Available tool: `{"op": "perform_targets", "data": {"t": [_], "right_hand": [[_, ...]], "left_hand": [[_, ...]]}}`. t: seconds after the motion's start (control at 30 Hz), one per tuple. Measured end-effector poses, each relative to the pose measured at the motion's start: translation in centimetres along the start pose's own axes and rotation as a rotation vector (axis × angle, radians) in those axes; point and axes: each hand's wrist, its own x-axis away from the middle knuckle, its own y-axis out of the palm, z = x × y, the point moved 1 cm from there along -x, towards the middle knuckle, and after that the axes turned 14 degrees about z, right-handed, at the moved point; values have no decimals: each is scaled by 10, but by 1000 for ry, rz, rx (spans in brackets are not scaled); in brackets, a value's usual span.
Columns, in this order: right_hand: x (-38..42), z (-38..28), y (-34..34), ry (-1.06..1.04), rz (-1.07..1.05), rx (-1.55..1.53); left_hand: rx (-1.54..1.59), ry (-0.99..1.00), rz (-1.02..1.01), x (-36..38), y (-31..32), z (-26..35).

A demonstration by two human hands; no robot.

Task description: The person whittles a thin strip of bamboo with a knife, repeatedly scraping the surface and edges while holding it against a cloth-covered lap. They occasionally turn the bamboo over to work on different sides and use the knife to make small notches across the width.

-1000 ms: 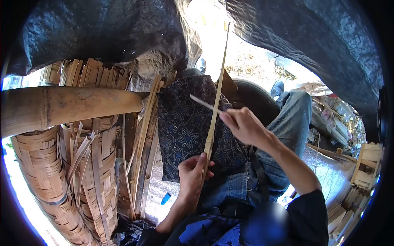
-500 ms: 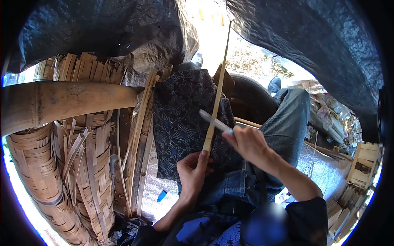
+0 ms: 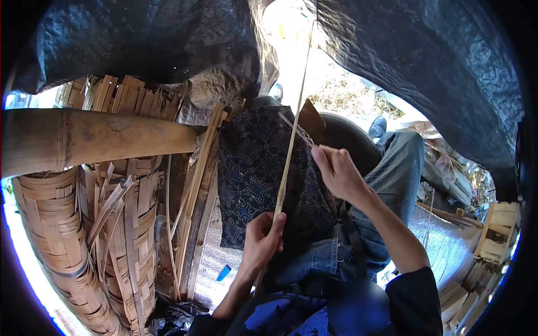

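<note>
L hand (image 3: pixel 262 238) pinches strip (image 3: pixel 283 185); R hand (image 3: pixel 341 172) grips knife (image 3: pixel 305 138), blurred blade crossing strip, handle hidden. Woven baskets (image 3: pixel 47 224) at L: btms cut off, contents unclear.

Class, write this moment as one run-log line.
left hand: holds long pale bamboo strip | right hand: holds thin grey metal knife | knife: crosses strip

Open room over patterned cloth (image 3: pixel 246 179), left of the bamboo strip (image 3: pixel 282 190) and below the knife (image 3: pixel 305 138). Strip bars the crossing between left hand (image 3: pixel 263 239) and right hand (image 3: pixel 341 172). Farther left, thick bamboo pole (image 3: pixel 106 140) juts in, split bamboo slats (image 3: pixel 196 185) by its end. Denim-clad knee (image 3: pixel 404 154) blocks right. Dark tarp (image 3: pixel 414 61) hangs across top, parted mid-way.
</note>
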Motion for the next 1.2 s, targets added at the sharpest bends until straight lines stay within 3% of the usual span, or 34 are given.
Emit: {"op": "perform_targets", "data": {"t": [0.37,0.43,0.8,1.13,1.2], "right_hand": [[46,9,8,-138,-263,119],[43,9,13,-145,-308,154],[48,1,25,-178,-225,391],[45,0,37,-160,-196,400],[23,1,43,-32,-130,332]], "left_hand": [[62,-95,-157,-12,-12,-4],[52,-21,-159,-14,-12,-10],[-46,23,-37,-10,-6,-8],[-35,-10,-38,-10,-3,-11],[-34,3,-46,-7,0,-12]]}}
